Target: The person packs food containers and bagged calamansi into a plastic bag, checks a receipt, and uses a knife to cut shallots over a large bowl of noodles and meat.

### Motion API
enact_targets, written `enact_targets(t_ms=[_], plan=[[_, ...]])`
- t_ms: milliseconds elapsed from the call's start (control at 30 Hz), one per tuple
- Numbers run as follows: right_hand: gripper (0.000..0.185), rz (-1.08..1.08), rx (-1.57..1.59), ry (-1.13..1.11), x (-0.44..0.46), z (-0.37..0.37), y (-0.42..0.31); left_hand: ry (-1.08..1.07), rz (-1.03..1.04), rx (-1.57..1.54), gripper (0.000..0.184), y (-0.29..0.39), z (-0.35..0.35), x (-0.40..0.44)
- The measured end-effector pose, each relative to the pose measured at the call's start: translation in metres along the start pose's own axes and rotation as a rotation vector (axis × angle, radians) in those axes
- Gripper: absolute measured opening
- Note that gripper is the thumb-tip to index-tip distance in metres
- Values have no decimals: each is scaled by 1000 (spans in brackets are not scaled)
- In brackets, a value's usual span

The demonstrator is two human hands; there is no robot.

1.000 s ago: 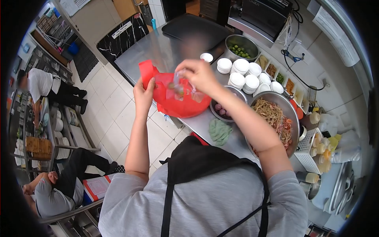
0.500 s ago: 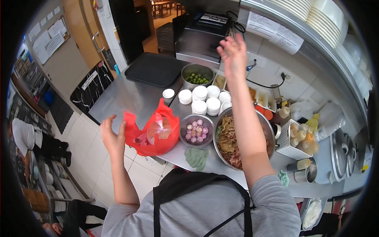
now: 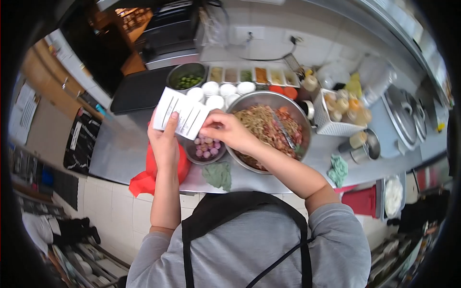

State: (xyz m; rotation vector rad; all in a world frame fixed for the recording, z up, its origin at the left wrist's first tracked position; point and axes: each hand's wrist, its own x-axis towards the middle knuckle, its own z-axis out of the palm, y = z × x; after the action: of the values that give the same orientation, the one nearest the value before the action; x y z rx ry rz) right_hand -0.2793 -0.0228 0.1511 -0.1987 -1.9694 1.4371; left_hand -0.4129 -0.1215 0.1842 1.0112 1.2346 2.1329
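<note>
A white printed receipt (image 3: pixel 181 114) is held up over the counter, its text facing me. My left hand (image 3: pixel 164 139) grips it from below with the thumb across its front. At the receipt's right edge, the fingers of my right hand (image 3: pixel 229 129) are pinched together on or against the paper. Beneath it, a steel bowl of pinkish-purple balls (image 3: pixel 207 147) is partly covered. A red plastic bag (image 3: pixel 181 165) sits behind my left wrist and forearm. Under my right forearm stands a large steel bowl (image 3: pixel 234 157) of noodles and meat, with tongs (image 3: pixel 284 132) in it.
White lidded cups (image 3: pixel 211 89) stand behind the bowls, near a pot of green fruit (image 3: pixel 187 81) and a row of seasoning containers (image 3: pixel 260 75). To the right are a white basket of bottles (image 3: pixel 338 126) and pot lids (image 3: pixel 401 120). A green cloth (image 3: pixel 217 175) lies at the counter edge.
My right hand has come down from near the black printer, and the receipt is now in my grasp. My left hand has moved from beside the red bag to hold it. The view has shifted right.
</note>
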Motion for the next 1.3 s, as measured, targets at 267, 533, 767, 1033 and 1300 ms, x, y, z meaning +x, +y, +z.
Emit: enact_targets(t_ms=[267, 533, 767, 1033, 1300], plan=[[22, 612, -994, 860, -190, -226, 72, -64, -143, 111, 22, -34, 37, -28], [30, 1000, -96, 991, -199, -289, 159, -255, -409, 222, 18, -42, 75, -56], [27, 1061, 265, 928, -184, -297, 158, -310, -324, 330, 19, -60, 86, -76], [20, 505, 595, 1028, -238, -259, 156, -232, -310, 315, 18, -59, 98, -91], [15, 746, 657, 909, -277, -257, 197, -144, -407, 184, 22, -69, 107, -105]])
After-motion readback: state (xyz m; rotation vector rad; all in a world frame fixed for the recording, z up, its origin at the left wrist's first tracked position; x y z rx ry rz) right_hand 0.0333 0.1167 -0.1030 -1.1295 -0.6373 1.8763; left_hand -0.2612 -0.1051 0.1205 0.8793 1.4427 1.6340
